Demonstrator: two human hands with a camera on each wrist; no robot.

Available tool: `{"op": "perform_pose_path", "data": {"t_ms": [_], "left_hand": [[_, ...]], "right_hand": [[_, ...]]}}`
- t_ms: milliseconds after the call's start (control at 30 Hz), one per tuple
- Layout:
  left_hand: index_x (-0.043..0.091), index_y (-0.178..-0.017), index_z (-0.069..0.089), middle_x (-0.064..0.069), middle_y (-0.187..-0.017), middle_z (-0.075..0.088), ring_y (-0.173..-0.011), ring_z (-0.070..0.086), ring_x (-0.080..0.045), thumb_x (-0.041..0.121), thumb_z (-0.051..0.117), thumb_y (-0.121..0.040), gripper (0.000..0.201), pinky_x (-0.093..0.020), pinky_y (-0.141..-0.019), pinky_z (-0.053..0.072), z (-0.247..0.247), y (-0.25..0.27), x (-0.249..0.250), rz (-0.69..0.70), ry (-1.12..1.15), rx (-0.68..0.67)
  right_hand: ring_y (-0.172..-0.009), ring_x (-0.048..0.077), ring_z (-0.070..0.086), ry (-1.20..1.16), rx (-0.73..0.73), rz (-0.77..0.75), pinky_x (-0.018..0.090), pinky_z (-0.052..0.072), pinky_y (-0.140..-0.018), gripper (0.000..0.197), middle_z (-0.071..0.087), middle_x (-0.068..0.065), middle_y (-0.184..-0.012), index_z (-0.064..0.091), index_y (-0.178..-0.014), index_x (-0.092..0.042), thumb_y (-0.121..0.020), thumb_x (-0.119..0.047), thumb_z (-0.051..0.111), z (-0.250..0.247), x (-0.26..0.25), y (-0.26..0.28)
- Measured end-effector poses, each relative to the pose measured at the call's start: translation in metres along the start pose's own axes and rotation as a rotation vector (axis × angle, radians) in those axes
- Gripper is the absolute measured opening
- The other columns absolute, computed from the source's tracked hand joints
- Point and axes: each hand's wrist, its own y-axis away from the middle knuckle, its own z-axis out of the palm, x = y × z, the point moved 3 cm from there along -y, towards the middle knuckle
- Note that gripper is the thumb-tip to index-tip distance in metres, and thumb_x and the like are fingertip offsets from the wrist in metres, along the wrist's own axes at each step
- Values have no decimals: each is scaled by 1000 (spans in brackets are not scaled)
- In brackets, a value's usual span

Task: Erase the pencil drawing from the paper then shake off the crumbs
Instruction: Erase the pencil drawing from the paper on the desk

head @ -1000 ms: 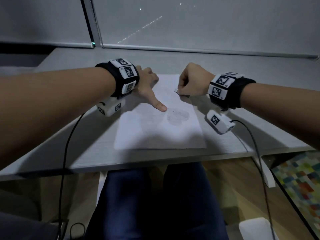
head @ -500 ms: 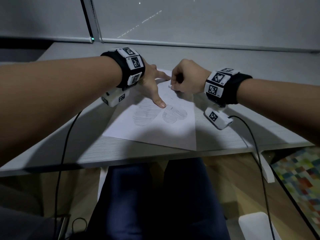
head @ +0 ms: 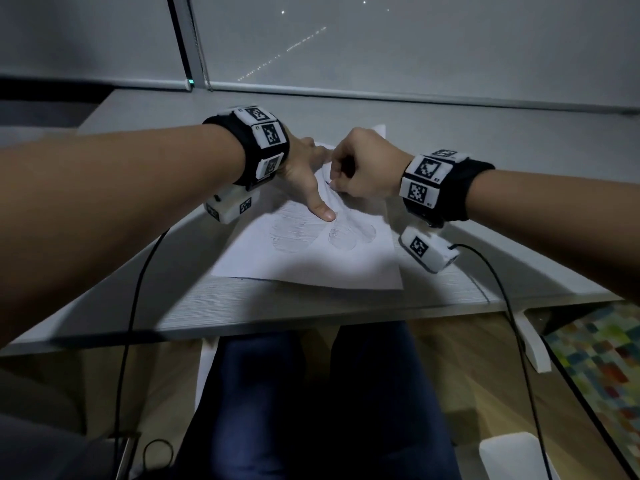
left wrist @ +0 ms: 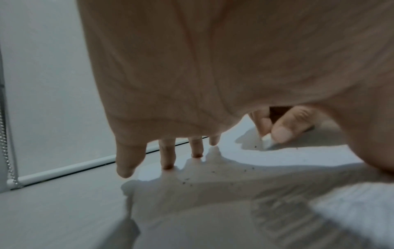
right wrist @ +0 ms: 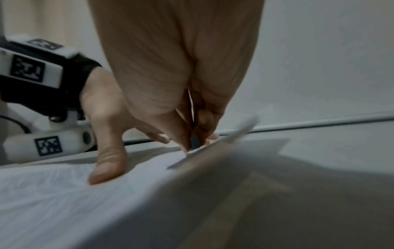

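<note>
A white sheet of paper [head: 311, 265] lies askew on the grey desk [head: 242, 306], with grey pencil shading [head: 294, 233] near its middle. My left hand [head: 304, 171] is spread flat on the sheet, its thumb [right wrist: 106, 168] and straight fingers [left wrist: 168, 158] pressing it down. My right hand [head: 360, 168] is curled just right of the left hand and pinches a small white eraser [left wrist: 267, 140] against the paper. Dark eraser crumbs [left wrist: 187, 181] are scattered on the sheet under my left palm. The paper's far corner [head: 379, 129] stands up a little behind my right hand.
The desk's near edge [head: 311, 327] runs above my knees. A window sill and a closed blind [head: 381, 46] bound the far side. Black cables [head: 131, 306] hang from both wrist cameras over the desk edge. Wooden floor and a coloured rug [head: 595, 362] lie below.
The paper has turned from square to askew on the desk. My right hand with the eraser has moved left, close to my left hand, which has spread its fingers. More shading now shows.
</note>
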Motion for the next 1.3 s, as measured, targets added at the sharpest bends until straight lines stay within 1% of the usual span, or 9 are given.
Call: {"op": "perform_pose_path", "data": {"t_ms": [200,267,400,567,667,867,1033,1200,1300], "left_hand": [[33,-145,28,-2,-144,52,-115,61,-33,82,90,-35,135,-44,-91,50,-2,-6,0,36,57,-6],[39,-148,31,0,-154,45,-128,55,-33,77,91,-48,122,-45,-102,47,-4,-7,3,97,57,-17],[45,-165,19,16,-175,-1,-161,8,-14,67,82,-75,112,-42,-126,11,-7,-6,8,207,46,-28],[44,-162,32,7,-169,26,-153,30,-21,63,78,-82,94,-40,-123,22,-10,-10,4,200,61,-10],[46,-157,38,9,-162,33,-149,36,-23,79,75,-73,98,-46,-121,29,-9,-8,10,196,57,25],[39,-156,35,9,-153,38,-138,47,-28,78,82,-63,111,-41,-97,38,-4,-9,19,187,-14,91],[36,-160,32,6,-159,35,-143,44,-27,71,83,-69,110,-41,-107,37,-5,-7,21,196,-22,75],[24,-165,32,6,-171,27,-156,28,-18,56,83,-81,103,-32,-122,21,-5,-2,22,355,48,30],[24,-159,44,0,-165,36,-148,40,-22,51,82,-86,86,-34,-117,30,-10,1,16,371,4,149]], "right_hand": [[-65,14,64,74,86,79,21,46,-58,8,68,-2,-69,77,-78,-12,-81,-19,74,-31,30,-1],[-63,9,60,77,39,61,21,48,-61,10,67,-3,-72,77,-84,-11,-86,-21,75,-32,36,3],[-87,23,68,112,-65,87,35,57,-83,16,74,4,-94,73,-94,-10,-92,-26,75,-20,49,11],[-84,28,67,171,-43,132,30,51,-77,13,75,7,-90,74,-90,-10,-91,-22,74,-27,61,19],[-75,20,67,53,1,105,30,54,-73,13,74,1,-82,75,-86,-14,-87,-27,77,-27,53,17],[-63,12,62,-16,-2,101,25,53,-67,8,70,-3,-69,78,-78,-15,-84,-20,78,-11,36,11],[-69,21,66,65,45,212,33,58,-69,15,76,8,-76,79,-77,-7,-83,-20,80,-23,51,3],[-65,11,61,4,30,175,29,52,-69,11,70,-5,-72,77,-82,-13,-85,-24,78,-28,52,7],[-68,17,61,79,-10,217,26,44,-70,12,64,-8,-70,74,-83,-15,-88,-25,77,-27,65,17]]}}
